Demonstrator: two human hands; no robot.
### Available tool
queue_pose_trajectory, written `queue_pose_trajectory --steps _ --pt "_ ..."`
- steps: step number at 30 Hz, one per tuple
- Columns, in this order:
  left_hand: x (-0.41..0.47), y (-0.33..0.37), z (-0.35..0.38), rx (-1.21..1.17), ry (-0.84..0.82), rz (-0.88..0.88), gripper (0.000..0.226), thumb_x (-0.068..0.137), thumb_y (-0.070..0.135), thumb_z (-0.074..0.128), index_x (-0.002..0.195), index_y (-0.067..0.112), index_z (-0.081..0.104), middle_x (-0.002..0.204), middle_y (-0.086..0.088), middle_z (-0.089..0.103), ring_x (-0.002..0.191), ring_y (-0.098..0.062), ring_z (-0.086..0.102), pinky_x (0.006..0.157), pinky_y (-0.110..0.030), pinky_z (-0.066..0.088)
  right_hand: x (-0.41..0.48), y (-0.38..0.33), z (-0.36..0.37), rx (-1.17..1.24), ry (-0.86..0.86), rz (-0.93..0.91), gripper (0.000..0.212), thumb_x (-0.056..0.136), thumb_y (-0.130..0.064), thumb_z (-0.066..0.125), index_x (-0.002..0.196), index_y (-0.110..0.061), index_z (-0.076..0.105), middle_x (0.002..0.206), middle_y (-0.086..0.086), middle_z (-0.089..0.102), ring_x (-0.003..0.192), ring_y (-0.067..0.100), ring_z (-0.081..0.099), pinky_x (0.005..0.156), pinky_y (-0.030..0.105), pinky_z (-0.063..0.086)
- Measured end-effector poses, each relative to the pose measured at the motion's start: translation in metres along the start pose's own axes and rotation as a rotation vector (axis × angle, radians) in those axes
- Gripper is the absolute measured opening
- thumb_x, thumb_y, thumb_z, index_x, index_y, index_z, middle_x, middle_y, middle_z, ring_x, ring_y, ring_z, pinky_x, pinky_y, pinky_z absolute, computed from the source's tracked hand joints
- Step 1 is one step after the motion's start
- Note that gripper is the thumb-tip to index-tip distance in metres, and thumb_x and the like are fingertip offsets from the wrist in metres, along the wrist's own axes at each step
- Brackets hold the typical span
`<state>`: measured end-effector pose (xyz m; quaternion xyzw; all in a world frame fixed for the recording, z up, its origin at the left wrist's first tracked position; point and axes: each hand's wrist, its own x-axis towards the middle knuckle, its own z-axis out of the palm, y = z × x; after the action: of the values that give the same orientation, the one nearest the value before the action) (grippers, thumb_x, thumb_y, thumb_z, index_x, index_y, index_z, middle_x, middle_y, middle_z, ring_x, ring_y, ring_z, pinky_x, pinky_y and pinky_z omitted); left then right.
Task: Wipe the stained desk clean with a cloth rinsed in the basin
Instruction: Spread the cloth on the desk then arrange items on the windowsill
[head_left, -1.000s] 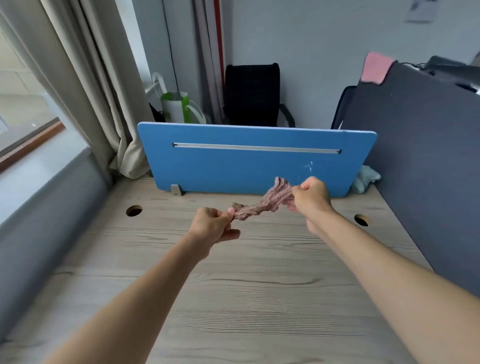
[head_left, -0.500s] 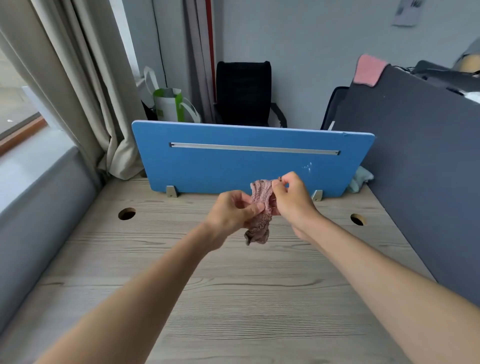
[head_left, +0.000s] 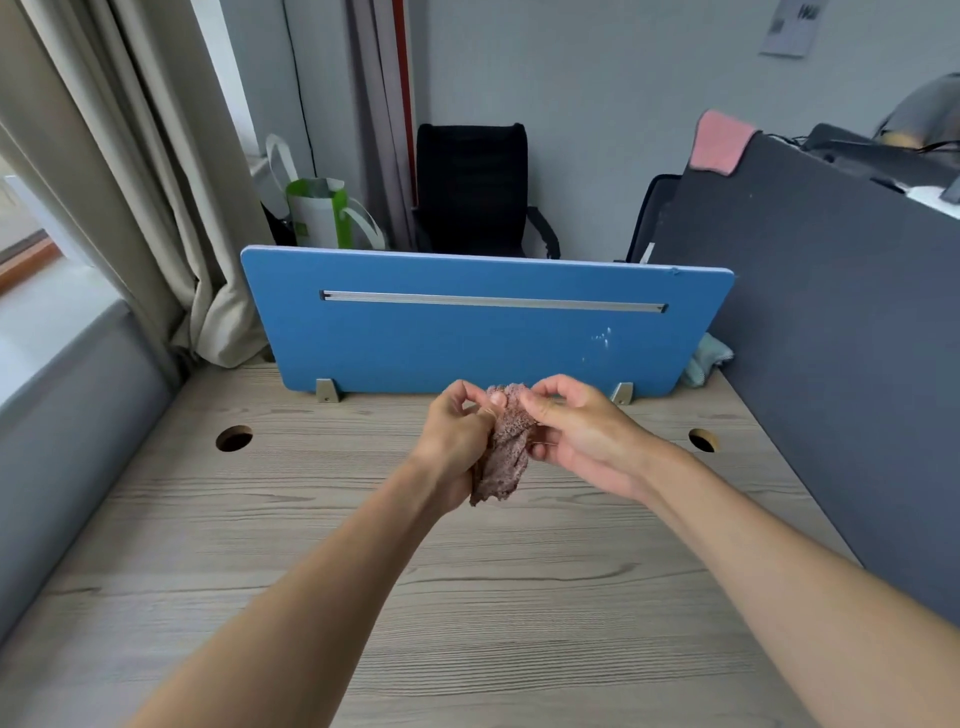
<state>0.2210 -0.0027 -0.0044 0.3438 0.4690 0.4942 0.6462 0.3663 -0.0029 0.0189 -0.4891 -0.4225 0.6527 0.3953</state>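
Desk (head_left: 519, 623) in woodgrain, blue divider (head_left: 441, 348) behind — left hand (head_left: 451, 444) and right hand (head_left: 584, 441) pinch crumpled cloth (head_left: 503, 460)

The crumpled mauve-pink cloth (head_left: 504, 457) had a rough, knobbly texture. The pale grey-brown wooden desk (head_left: 311, 519) showed darker wavy grain lines. At its far edge, the flat bright blue panel (head_left: 415, 353) carried a thin silver metal rail (head_left: 493, 301) and some small white specks (head_left: 602, 336). The tall dark grey side partition (head_left: 831, 364) had a soft pink towel (head_left: 719, 141) on its top.
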Motion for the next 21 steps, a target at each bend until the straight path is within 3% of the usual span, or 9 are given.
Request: queue_pose_trajectory --steps 3,6,10,13,15,18,20,21 --pt "0.001 -0.003 0.004 -0.067 0.022 0.002 0.015 0.104 0.008 0.048 0.089 0.011 0.048 0.077 -0.015 0.064 0.056 -0.020 0.061 0.045 -0.028 0.052 0.002 0.004 -0.003 0.042 0.029 0.018 0.019 0.104 -0.006 0.048 0.119 0.003 0.055 0.093 0.013 0.068 0.077 0.019 0.062 0.060 0.024 0.050" --pt "0.004 -0.008 0.007 -0.087 0.037 -0.012 0.014 0.104 0.007 0.048 0.090 0.010 0.051 0.084 -0.017 0.066 0.064 -0.023 0.062 0.056 -0.033 0.055 0.003 0.006 -0.005 -0.036 0.104 0.013 0.024 0.096 0.012 0.049 0.117 0.004 0.057 0.092 0.016 0.066 0.072 0.017 0.062 0.058 0.023 0.051" --pt "0.012 -0.013 0.006 0.233 0.152 0.001 0.003 0.100 0.018 0.058 0.100 0.017 0.056 0.093 -0.013 0.063 0.080 -0.023 0.061 0.070 -0.038 0.052 0.008 0.010 -0.007 -0.181 0.251 -0.054 0.018 0.093 0.005 0.059 0.106 -0.006 0.061 0.098 0.015 0.069 0.083 0.022 0.064 0.071 0.031 0.052" --pt "0.006 -0.007 0.008 0.356 -0.011 -0.008 0.033 0.095 0.039 0.065 0.095 0.006 0.068 0.084 -0.011 0.072 0.077 -0.019 0.066 0.072 -0.036 0.057 0.009 0.012 -0.009 -0.283 0.284 -0.143 0.019 0.093 -0.003 0.066 0.108 -0.013 0.060 0.101 0.013 0.072 0.093 0.022 0.069 0.082 0.032 0.055" --pt "0.004 -0.007 0.007 0.403 -0.067 -0.001 0.037 0.090 0.031 0.073 0.096 -0.005 0.070 0.091 -0.021 0.074 0.080 -0.023 0.070 0.081 -0.040 0.061 0.008 0.013 -0.011 -0.318 0.231 -0.149 0.022 0.092 -0.001 0.067 0.107 -0.016 0.061 0.099 0.012 0.072 0.094 0.022 0.069 0.085 0.032 0.055" --pt "0.007 -0.012 0.001 0.344 0.011 -0.004 0.025 0.087 0.012 0.076 0.097 -0.008 0.067 0.097 -0.029 0.071 0.082 -0.031 0.071 0.085 -0.046 0.060 0.005 0.013 -0.015 -0.290 0.201 -0.122 0.024 0.092 0.004 0.065 0.110 -0.011 0.060 0.097 0.014 0.070 0.094 0.026 0.069 0.086 0.036 0.059" --pt "0.010 -0.012 -0.002 0.287 0.096 -0.018 0.010 0.093 0.001 0.064 0.087 -0.007 0.065 0.086 -0.028 0.069 0.070 -0.030 0.067 0.077 -0.043 0.062 0.006 0.011 -0.016 -0.175 0.245 -0.119 0.022 0.093 0.010 0.058 0.109 -0.005 0.054 0.099 0.016 0.065 0.089 0.027 0.068 0.078 0.037 0.061" --pt "0.012 -0.011 -0.005 0.224 0.143 -0.047 0.015 0.097 -0.001 0.058 0.083 -0.005 0.063 0.081 -0.024 0.067 0.064 -0.027 0.065 0.070 -0.039 0.062 0.007 0.010 -0.016 -0.096 0.278 -0.111 0.022 0.094 0.012 0.053 0.106 -0.007 0.051 0.102 0.016 0.062 0.089 0.028 0.067 0.074 0.039 0.062"
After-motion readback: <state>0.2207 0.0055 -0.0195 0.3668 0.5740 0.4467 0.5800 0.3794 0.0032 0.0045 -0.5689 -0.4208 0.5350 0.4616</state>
